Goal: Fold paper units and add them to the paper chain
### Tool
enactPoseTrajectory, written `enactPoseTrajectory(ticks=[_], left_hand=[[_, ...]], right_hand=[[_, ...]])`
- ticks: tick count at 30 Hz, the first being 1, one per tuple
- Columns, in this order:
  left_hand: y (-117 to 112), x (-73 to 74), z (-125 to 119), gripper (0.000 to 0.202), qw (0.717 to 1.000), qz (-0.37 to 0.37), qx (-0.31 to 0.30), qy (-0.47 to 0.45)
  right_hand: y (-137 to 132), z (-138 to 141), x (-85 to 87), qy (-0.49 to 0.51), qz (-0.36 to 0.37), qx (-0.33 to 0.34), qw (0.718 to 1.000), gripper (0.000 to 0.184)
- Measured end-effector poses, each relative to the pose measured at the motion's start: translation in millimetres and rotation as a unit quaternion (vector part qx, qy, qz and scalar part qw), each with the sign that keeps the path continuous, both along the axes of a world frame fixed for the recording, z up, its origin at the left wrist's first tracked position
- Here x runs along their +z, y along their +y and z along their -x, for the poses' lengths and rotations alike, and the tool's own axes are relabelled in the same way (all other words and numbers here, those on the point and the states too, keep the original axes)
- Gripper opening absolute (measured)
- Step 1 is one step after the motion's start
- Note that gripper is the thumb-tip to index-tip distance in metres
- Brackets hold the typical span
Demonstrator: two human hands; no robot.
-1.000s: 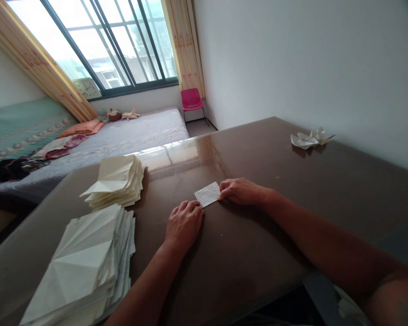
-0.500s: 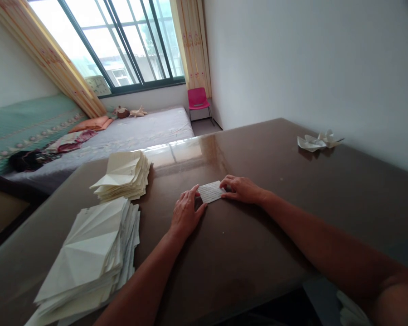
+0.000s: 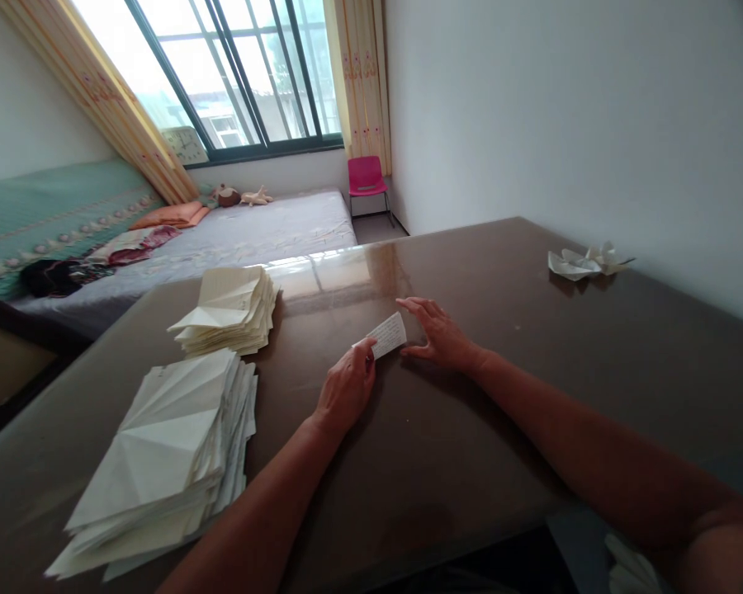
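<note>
The grip of the left hand (image 3: 347,383) pinched the small folded paper (image 3: 390,337) at mid-frame, the right hand (image 3: 441,335) spread loosely beside it, seemingly a positioning step calling for steady fingers.

Rear wall: dark-framed sliding window (image 3: 241,74), flanked by a left curtain (image 3: 99,91) and a right curtain (image 3: 364,74), both yellow with printed motifs. A pale-faced clock (image 3: 186,145) stands at the lower left corner of the window. Below: bed (image 3: 285,227) with pale lilac sheet, carrying an orange pillow (image 3: 170,216), a brown toy (image 3: 229,196) and a beige toy (image 3: 257,197). A pink chair (image 3: 366,176) stands in the corner, beside the bed
</note>
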State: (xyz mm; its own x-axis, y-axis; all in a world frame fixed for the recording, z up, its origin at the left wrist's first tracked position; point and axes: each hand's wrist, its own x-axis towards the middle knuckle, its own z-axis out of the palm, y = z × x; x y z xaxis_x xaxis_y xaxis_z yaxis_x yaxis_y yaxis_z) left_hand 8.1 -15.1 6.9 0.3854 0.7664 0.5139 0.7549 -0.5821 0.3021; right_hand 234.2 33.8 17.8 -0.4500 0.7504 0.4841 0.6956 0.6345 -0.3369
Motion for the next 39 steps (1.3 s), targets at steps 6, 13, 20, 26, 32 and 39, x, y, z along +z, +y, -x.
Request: enactPoseTrajectory(ticks=[6, 13, 20, 26, 32, 39], left_hand=[[-11.5, 7.9, -5.8, 0.01, 0.981, -0.063, -0.048, 0.179], [-7.4, 7.6, -3.9, 0.015, 0.991, 0.036, -0.028, 0.13], [-4.3, 3.9, 0.5, 0.029, 0.988, 0.037, -0.073, 0.131], [-5.5, 3.8, -0.2, 0.031, 0.987, 0.04, -0.07, 0.142], [-7.2, 5.3, 0.7, 0.031, 0.986, 0.039, -0.07, 0.144], [-8.2, 4.8, 2.0, 0.029, 0.988, 0.043, -0.068, 0.131]], right_hand=[[-11.6, 8.9, 10.2, -0.065, -0.056, 0.107, 0.991, 0.048], [-4.7, -4.5, 6.8, -0.087, -0.03, 0.151, 0.984, 0.018], [4.8, -20.4, 5.0, -0.07, 0.049, 0.17, 0.982, 0.016], [12.2, -29.2, 0.9, -0.02, 0.124, 0.2, 0.972, 0.021], [8.7, -19.2, -1.6, -0.037, 0.14, 0.113, 0.983, 0.031], [5.9, -4.7, -1.6, -0.068, 0.158, -0.017, 0.985, 0.036]])
